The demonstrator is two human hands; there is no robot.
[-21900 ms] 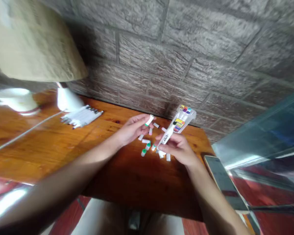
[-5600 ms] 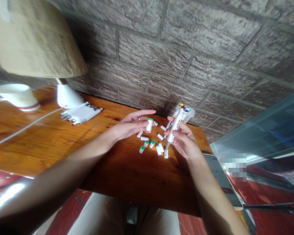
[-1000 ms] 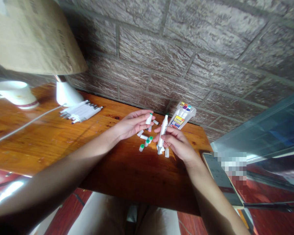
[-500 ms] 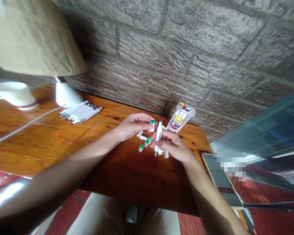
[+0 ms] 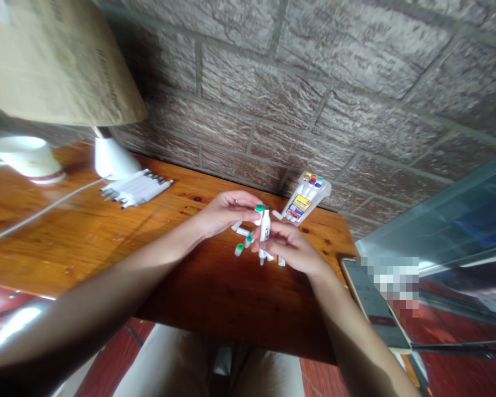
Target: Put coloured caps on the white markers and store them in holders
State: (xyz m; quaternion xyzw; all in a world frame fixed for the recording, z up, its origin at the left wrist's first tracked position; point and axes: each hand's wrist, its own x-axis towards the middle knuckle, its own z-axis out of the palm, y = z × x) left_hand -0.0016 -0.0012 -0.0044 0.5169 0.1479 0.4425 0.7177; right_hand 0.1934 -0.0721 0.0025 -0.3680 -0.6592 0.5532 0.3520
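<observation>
The marker (image 5: 265, 231) is at the centre of the frame, white with dark print, nearly upright and bare at both ends — a dark green tip above, a greyish one below. Just left of its upper end is the cap (image 5: 258, 214), a short white cylinder with its green end up; whether they touch is unclear. Loose caps (image 5: 239, 250) lie around and below — white, some green-ended.
</observation>
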